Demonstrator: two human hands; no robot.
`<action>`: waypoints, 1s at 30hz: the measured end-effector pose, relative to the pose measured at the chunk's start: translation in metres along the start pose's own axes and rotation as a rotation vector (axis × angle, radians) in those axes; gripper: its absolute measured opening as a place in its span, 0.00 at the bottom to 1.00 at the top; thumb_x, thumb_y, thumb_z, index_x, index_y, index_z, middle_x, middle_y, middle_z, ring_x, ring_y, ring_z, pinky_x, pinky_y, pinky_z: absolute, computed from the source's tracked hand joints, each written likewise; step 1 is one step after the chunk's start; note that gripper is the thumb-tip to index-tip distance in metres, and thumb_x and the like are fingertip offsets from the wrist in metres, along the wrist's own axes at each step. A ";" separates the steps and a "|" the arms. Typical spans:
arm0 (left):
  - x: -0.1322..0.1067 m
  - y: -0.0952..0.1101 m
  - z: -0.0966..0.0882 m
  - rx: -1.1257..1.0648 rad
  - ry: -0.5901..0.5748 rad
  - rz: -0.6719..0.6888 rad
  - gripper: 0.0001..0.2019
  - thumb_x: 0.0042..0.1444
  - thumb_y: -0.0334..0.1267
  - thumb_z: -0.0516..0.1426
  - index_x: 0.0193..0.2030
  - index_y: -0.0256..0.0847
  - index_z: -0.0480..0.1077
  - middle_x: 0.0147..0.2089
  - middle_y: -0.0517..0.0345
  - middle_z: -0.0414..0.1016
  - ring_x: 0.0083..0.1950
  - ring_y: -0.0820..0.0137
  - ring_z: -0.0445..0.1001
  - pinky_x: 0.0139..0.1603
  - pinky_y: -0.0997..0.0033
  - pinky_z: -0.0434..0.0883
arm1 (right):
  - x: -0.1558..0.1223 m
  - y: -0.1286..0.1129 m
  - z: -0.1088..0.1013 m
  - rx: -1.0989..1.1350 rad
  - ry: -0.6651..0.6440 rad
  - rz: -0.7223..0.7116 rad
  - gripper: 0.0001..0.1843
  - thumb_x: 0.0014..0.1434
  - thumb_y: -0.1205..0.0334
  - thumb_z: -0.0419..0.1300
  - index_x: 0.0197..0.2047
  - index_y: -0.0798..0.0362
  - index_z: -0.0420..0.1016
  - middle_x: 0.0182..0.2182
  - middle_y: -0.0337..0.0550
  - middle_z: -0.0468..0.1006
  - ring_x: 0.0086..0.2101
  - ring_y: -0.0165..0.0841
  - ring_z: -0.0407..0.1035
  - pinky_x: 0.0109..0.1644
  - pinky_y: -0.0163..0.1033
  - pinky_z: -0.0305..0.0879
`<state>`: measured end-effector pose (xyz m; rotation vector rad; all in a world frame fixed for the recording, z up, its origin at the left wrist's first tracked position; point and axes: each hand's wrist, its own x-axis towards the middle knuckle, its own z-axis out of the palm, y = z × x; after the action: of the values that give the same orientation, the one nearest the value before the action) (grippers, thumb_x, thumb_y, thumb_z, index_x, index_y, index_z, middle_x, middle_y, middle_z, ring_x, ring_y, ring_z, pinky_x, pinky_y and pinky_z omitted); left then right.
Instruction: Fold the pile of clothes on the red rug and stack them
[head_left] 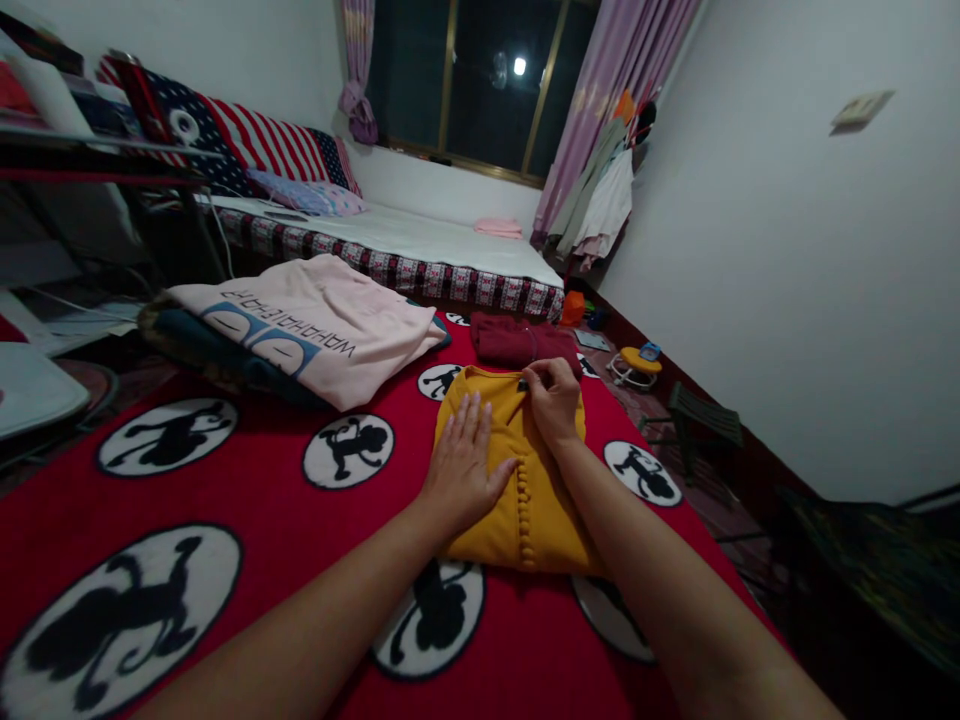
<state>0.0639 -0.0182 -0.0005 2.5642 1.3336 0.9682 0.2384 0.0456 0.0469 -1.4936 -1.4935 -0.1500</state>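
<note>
A mustard-yellow buttoned top (491,545) lies folded flat on the red blanket (270,500), its row of small buttons running down the front. My left hand (463,465) rests palm down on its left side, fingers stretched out. At the neckline, my right hand (553,398) has its fingers pinched together on the collar edge, beside a small dark label. Just beyond the top sits a folded maroon garment (510,340). To the left is a pale pink printed garment (337,320), heaped over darker clothing.
A bed (420,235) with a striped pillow stands under the window. Clothes (604,205) hang by the right wall. A yellow-topped stool (640,360) and a folding stool (701,415) are on the floor to the right. A desk (97,140) stands at the left.
</note>
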 end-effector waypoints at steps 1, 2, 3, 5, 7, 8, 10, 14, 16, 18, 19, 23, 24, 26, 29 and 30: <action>0.000 0.000 0.000 0.007 -0.016 -0.018 0.39 0.61 0.55 0.49 0.70 0.27 0.46 0.73 0.37 0.40 0.74 0.55 0.38 0.71 0.51 0.47 | -0.002 0.003 0.001 -0.017 -0.020 0.003 0.08 0.59 0.62 0.55 0.35 0.54 0.75 0.36 0.45 0.75 0.38 0.33 0.68 0.44 0.36 0.62; 0.001 0.000 0.000 0.015 -0.034 -0.039 0.39 0.61 0.56 0.48 0.69 0.26 0.48 0.73 0.37 0.42 0.74 0.54 0.40 0.71 0.51 0.47 | -0.003 0.005 0.003 -0.048 -0.083 0.016 0.07 0.58 0.63 0.55 0.33 0.54 0.74 0.34 0.45 0.75 0.37 0.33 0.68 0.44 0.36 0.62; 0.001 0.001 0.000 0.026 -0.050 -0.061 0.39 0.61 0.57 0.48 0.69 0.26 0.50 0.72 0.36 0.45 0.73 0.54 0.42 0.71 0.51 0.47 | -0.003 0.006 0.005 -0.080 -0.161 0.034 0.06 0.56 0.65 0.57 0.31 0.54 0.75 0.33 0.44 0.74 0.36 0.34 0.67 0.43 0.37 0.62; 0.001 0.001 0.000 0.051 -0.070 -0.095 0.39 0.61 0.58 0.46 0.68 0.26 0.52 0.72 0.37 0.47 0.73 0.54 0.44 0.71 0.51 0.47 | -0.005 0.005 0.007 -0.122 -0.256 0.054 0.05 0.53 0.68 0.58 0.31 0.54 0.75 0.33 0.44 0.74 0.34 0.34 0.68 0.43 0.37 0.62; 0.002 0.002 -0.001 0.080 -0.084 -0.108 0.40 0.61 0.59 0.45 0.68 0.27 0.52 0.72 0.38 0.46 0.73 0.55 0.44 0.71 0.51 0.46 | -0.007 -0.003 0.002 -0.135 -0.230 0.031 0.08 0.53 0.68 0.57 0.37 0.55 0.76 0.38 0.46 0.75 0.35 0.33 0.68 0.44 0.37 0.62; 0.002 0.003 -0.001 0.095 -0.094 -0.111 0.40 0.61 0.60 0.44 0.69 0.26 0.52 0.72 0.39 0.46 0.73 0.55 0.43 0.71 0.52 0.46 | -0.010 -0.009 -0.001 -0.149 -0.216 0.005 0.10 0.55 0.67 0.56 0.39 0.55 0.76 0.40 0.46 0.75 0.36 0.32 0.69 0.44 0.36 0.62; 0.002 0.004 -0.003 0.120 -0.120 -0.116 0.41 0.61 0.60 0.43 0.69 0.26 0.51 0.73 0.40 0.45 0.73 0.56 0.42 0.71 0.52 0.46 | -0.016 -0.019 -0.011 -0.210 -0.241 -0.050 0.10 0.58 0.66 0.55 0.40 0.53 0.76 0.39 0.43 0.76 0.37 0.32 0.69 0.42 0.36 0.61; 0.003 0.004 -0.006 0.139 -0.155 -0.130 0.41 0.61 0.61 0.41 0.70 0.26 0.50 0.73 0.41 0.43 0.74 0.57 0.41 0.72 0.53 0.46 | -0.028 -0.023 -0.023 -0.425 -0.468 0.010 0.07 0.57 0.63 0.58 0.37 0.51 0.78 0.35 0.43 0.79 0.37 0.35 0.71 0.37 0.36 0.58; 0.003 0.004 -0.006 0.139 -0.166 -0.136 0.41 0.62 0.61 0.41 0.70 0.26 0.49 0.73 0.41 0.43 0.74 0.57 0.41 0.72 0.54 0.46 | -0.027 -0.020 -0.026 -0.466 -0.569 0.090 0.07 0.55 0.61 0.62 0.37 0.52 0.79 0.36 0.43 0.80 0.37 0.35 0.71 0.36 0.35 0.58; 0.004 0.004 -0.007 0.136 -0.174 -0.136 0.41 0.62 0.60 0.41 0.70 0.25 0.48 0.73 0.41 0.42 0.74 0.57 0.41 0.72 0.54 0.45 | -0.024 -0.017 -0.030 -0.455 -0.605 0.135 0.10 0.53 0.58 0.65 0.38 0.52 0.79 0.36 0.42 0.80 0.36 0.33 0.71 0.35 0.34 0.58; 0.004 0.004 -0.007 0.134 -0.174 -0.135 0.41 0.62 0.60 0.41 0.70 0.25 0.48 0.73 0.41 0.42 0.74 0.58 0.40 0.72 0.54 0.45 | -0.022 -0.017 -0.033 -0.453 -0.596 0.139 0.11 0.52 0.57 0.65 0.39 0.52 0.79 0.36 0.41 0.80 0.36 0.33 0.71 0.35 0.34 0.58; 0.004 0.004 -0.008 0.118 -0.160 -0.135 0.42 0.61 0.62 0.40 0.70 0.26 0.49 0.73 0.40 0.43 0.74 0.58 0.41 0.72 0.54 0.45 | -0.023 -0.015 -0.049 -0.539 -0.578 -0.003 0.11 0.57 0.53 0.61 0.36 0.50 0.80 0.37 0.41 0.80 0.37 0.33 0.70 0.36 0.36 0.56; 0.004 0.004 -0.009 0.113 -0.156 -0.137 0.42 0.61 0.62 0.40 0.69 0.26 0.50 0.73 0.40 0.44 0.74 0.57 0.41 0.72 0.54 0.46 | -0.025 -0.013 -0.053 -0.576 -0.600 -0.063 0.13 0.59 0.51 0.59 0.35 0.50 0.80 0.37 0.42 0.80 0.38 0.34 0.70 0.38 0.37 0.56; 0.004 0.004 -0.009 0.106 -0.153 -0.140 0.42 0.61 0.63 0.40 0.69 0.26 0.50 0.73 0.40 0.44 0.73 0.57 0.42 0.72 0.55 0.46 | -0.030 -0.007 -0.060 -0.659 -0.627 -0.155 0.19 0.63 0.49 0.54 0.33 0.51 0.81 0.35 0.45 0.79 0.39 0.36 0.69 0.41 0.39 0.55; 0.004 0.005 -0.009 0.102 -0.156 -0.142 0.43 0.60 0.63 0.41 0.69 0.25 0.51 0.72 0.40 0.45 0.73 0.57 0.42 0.72 0.55 0.45 | -0.032 -0.004 -0.066 -0.763 -0.612 -0.191 0.26 0.66 0.47 0.49 0.32 0.53 0.82 0.35 0.49 0.79 0.41 0.40 0.67 0.44 0.43 0.53; 0.004 0.005 -0.009 0.103 -0.157 -0.143 0.43 0.60 0.63 0.41 0.69 0.25 0.51 0.72 0.39 0.45 0.73 0.57 0.42 0.72 0.55 0.45 | -0.031 -0.006 -0.067 -0.778 -0.614 -0.200 0.27 0.66 0.46 0.48 0.32 0.54 0.82 0.35 0.50 0.79 0.41 0.41 0.67 0.45 0.44 0.53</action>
<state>0.0638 -0.0197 0.0102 2.5139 1.5334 0.6757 0.2610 -0.0231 0.0633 -2.1178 -2.2374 -0.4654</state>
